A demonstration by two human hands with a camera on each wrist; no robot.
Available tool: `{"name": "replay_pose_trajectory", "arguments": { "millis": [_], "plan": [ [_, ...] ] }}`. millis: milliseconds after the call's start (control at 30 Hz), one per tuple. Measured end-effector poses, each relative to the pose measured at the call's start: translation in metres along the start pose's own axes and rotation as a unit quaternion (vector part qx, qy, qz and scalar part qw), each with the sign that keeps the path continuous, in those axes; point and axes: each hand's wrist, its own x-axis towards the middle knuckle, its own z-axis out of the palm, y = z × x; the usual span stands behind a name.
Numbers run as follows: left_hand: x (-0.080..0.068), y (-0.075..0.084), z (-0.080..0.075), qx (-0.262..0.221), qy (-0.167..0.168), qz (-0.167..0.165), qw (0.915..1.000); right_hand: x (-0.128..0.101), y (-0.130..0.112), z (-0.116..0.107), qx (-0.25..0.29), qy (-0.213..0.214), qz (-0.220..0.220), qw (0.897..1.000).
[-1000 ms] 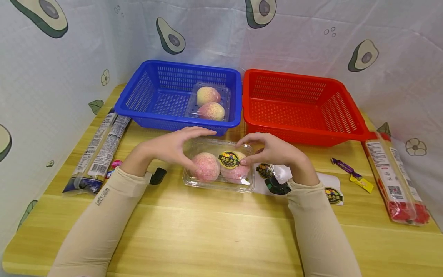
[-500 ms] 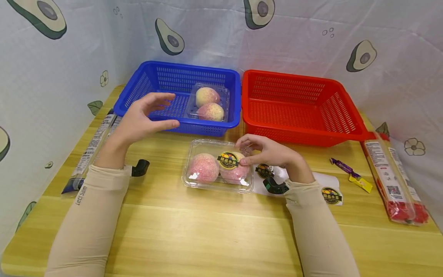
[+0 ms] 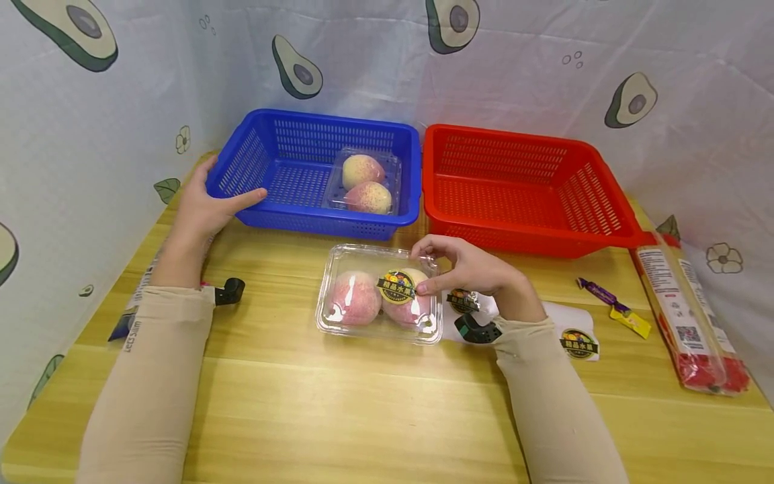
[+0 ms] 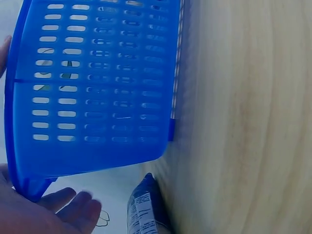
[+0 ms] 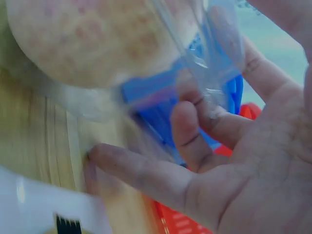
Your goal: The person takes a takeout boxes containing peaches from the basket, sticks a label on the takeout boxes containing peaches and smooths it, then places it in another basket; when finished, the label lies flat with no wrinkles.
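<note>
A clear plastic fruit box [image 3: 351, 255] holds two pink peaches [image 3: 355, 298] under its lid, with a black and gold round label [image 3: 396, 287] on top. My right hand [image 3: 468, 272] grips its right back corner, thumb at the label's right end and fingers over the back edge. In the right wrist view, fingers [image 5: 146, 168] show beside the clear plastic. My left hand [image 3: 202, 208] is at the front left corner of the blue basket [image 3: 320, 218], thumb over the front rim and fingers along the left side. A second box of two peaches [image 3: 367, 183] lies inside that basket.
A red basket [image 3: 532, 232] stands right of the blue one. A strip of label backing [image 3: 559, 316] lies under my right wrist. Wrapped candies [image 3: 613, 306] and a long red-ended packet [image 3: 695, 323] are on the right. Another long packet [image 4: 145, 209] lies at the left.
My left hand has left the fruit box and moved left and back to the blue basket's corner. My right hand stays on the box, which has shifted slightly toward me.
</note>
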Motion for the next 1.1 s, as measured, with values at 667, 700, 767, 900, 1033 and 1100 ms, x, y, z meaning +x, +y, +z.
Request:
{"name": "replay_pose_trajectory", "arguments": {
  "millis": [667,700,767,900,1033,1100],
  "plan": [
    [0.004,-0.006,0.003,0.000,-0.008,-0.027,0.9996,-0.020,-0.026,-0.006,0.303,-0.052,-0.005,0.951],
    [0.004,-0.006,0.003,0.000,-0.008,-0.027,0.9996,-0.024,-0.030,-0.010,0.305,-0.051,-0.018,0.951],
    [0.004,-0.006,0.002,-0.001,-0.010,-0.028,0.9996,-0.032,-0.038,-0.022,0.310,-0.043,-0.041,0.949],
    [0.004,-0.006,0.001,0.003,-0.011,-0.026,0.9996,-0.047,-0.059,-0.048,0.358,0.053,-0.032,0.932],
    [0.003,-0.007,0.001,0.007,-0.013,-0.026,0.9996,-0.053,-0.077,-0.071,0.405,0.234,0.041,0.883],
    [0.003,-0.007,0.002,0.003,-0.016,-0.024,0.9996,-0.052,-0.080,-0.083,0.408,0.310,0.076,0.855]
  ]
}}
